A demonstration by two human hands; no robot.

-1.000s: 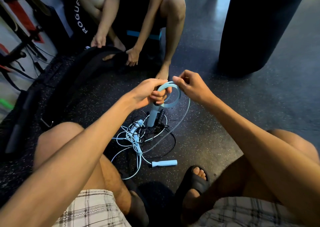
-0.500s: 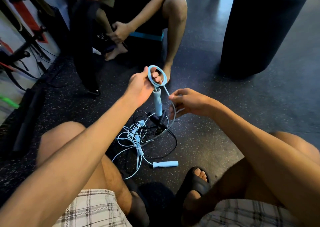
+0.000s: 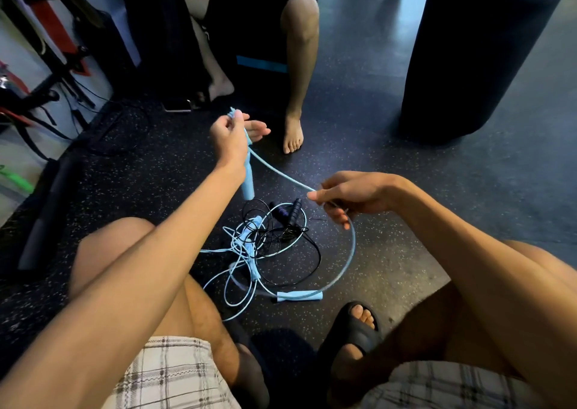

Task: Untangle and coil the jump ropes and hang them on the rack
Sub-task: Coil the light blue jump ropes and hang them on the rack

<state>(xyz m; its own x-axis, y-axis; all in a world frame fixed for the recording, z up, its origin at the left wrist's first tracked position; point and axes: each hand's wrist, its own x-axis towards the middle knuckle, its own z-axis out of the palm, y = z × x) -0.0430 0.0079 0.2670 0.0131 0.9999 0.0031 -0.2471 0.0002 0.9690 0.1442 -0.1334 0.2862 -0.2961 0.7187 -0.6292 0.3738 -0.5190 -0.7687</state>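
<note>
Head view: the left hand (image 3: 229, 136) grips a blue handle (image 3: 249, 183) with a few turns of cord pinched on top; the right hand (image 3: 352, 194) pinches the same blue rope (image 3: 349, 252), which curves down to its other handle (image 3: 299, 295) beside the tangle (image 3: 262, 243) on the floor. Best to feed even loops leftward, keeping light tension so the cord slides free of the pile

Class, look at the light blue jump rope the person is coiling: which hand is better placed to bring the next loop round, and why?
The right hand: it pinches the free cord, while the left hand is occupied gripping the handle and coil.
</note>
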